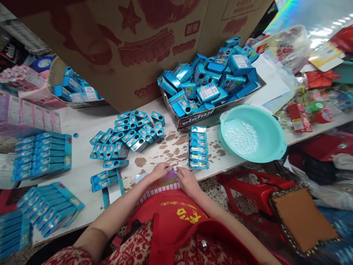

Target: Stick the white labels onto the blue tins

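Note:
Both my hands meet at the table's front edge, over a thin, shiny purple-and-yellow sheet (167, 179) with white strips along its near side. My left hand (161, 171) pinches the sheet's far edge with its fingertips. Close beside it, my right hand (188, 181) has its fingers closed at the sheet's right corner. Just beyond my right hand lies a row of small blue candy tins (199, 150), the nearer ones with shiny strips on them. Left of my hands, many loose blue tins (132, 133) with dark round openings stand in a cluster.
A turquoise basin (277, 141) of small white candies sits at the right. Behind are a carton of blue tins (208, 92) and a large cardboard box (154, 44). Filled blue display boxes (41, 156) stand at the left. A red stool (248, 191) is below the table's right edge.

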A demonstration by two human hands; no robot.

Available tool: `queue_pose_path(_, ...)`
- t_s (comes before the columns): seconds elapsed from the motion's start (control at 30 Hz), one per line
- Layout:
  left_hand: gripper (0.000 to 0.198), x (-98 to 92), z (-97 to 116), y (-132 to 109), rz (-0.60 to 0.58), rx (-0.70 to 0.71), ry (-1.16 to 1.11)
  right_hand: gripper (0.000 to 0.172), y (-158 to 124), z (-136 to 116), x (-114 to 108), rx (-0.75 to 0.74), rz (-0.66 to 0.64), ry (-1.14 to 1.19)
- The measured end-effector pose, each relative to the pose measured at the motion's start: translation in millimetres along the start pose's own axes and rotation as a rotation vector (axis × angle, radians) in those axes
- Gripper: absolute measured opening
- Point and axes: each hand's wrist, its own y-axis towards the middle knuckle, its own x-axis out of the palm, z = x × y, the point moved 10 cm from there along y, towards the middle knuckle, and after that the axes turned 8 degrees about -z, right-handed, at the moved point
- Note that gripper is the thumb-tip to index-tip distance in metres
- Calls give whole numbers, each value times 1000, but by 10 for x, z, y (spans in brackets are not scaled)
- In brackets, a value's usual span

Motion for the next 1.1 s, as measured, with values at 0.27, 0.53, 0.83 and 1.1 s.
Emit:
queue_pose_path(0.27,27,-180,224,-177,198,48,-40,15,-125,252,-718,246,134,380)
queue_pose_path(0.53,26,-43,902,-95,-114,300,-357,19,-136,828,-875,518,237,710)
queue_pose_path(0.83,10,-740,1318,616,0,421,-284,13,165,1676,-901,821,454,515)
queue_pose_path(1.1,11,-565,1067,1015,85,258,-322,17,233,1927,-697,977,473,552)
